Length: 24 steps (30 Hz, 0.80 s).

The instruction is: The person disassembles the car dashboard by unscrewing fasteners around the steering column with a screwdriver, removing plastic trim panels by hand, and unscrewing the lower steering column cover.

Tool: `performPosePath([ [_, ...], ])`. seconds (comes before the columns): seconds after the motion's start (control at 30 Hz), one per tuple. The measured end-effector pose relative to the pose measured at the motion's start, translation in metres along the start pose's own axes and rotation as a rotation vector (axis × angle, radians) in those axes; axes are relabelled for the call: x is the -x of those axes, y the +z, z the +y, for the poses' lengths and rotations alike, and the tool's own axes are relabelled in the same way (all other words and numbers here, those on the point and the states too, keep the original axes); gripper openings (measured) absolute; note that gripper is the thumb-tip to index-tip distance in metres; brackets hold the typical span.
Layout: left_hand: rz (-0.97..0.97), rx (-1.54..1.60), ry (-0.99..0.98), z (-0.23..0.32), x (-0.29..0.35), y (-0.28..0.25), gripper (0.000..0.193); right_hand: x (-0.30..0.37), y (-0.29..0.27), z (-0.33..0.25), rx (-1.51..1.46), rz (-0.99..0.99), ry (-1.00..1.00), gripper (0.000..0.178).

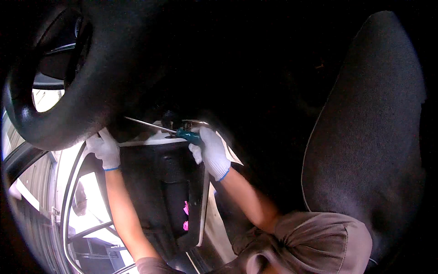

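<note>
A screwdriver with a dark green handle and a long thin metal shaft is held in my right hand, which wears a white knit glove. Its shaft points left and slightly up, toward a dark area beneath the dash. My left hand, in a matching glove, reaches up against the lower edge of the black steering wheel. Its fingertips are partly hidden there, so I cannot tell whether they grip anything. Behind the shaft are small dark fittings near a pale metal edge; their kind is unclear.
A dark door panel lies below my hands, with small pink objects in its pocket. A dark fabric seat fills the right side. Bright window glass is at the lower left. Deep shadow covers the upper middle.
</note>
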<state>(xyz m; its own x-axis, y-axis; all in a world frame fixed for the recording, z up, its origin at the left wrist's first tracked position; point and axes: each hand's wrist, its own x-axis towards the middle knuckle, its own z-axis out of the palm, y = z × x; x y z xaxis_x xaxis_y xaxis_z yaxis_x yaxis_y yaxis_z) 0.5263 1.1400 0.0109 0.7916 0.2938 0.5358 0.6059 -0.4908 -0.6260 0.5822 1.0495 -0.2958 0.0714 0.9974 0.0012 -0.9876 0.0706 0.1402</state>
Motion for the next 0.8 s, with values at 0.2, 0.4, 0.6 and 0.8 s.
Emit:
performPosePath([
  [0.2,-0.029,0.053,-0.279,0.009,0.005,0.002,0.040,0.000,0.015,-0.020,-0.092,0.085,0.172,0.037],
  [0.4,0.000,-0.109,-0.158,-0.008,0.006,0.005,0.037,-0.017,0.026,0.012,0.067,0.166,-0.113,0.037],
  [0.6,-0.104,-0.139,-0.116,-0.012,-0.004,-0.007,0.034,-0.002,0.027,-0.041,0.138,0.181,0.056,0.046],
  [0.8,-0.135,0.002,-0.029,-0.030,0.035,-0.049,0.046,0.011,0.010,0.010,0.108,0.052,-0.034,0.032],
])
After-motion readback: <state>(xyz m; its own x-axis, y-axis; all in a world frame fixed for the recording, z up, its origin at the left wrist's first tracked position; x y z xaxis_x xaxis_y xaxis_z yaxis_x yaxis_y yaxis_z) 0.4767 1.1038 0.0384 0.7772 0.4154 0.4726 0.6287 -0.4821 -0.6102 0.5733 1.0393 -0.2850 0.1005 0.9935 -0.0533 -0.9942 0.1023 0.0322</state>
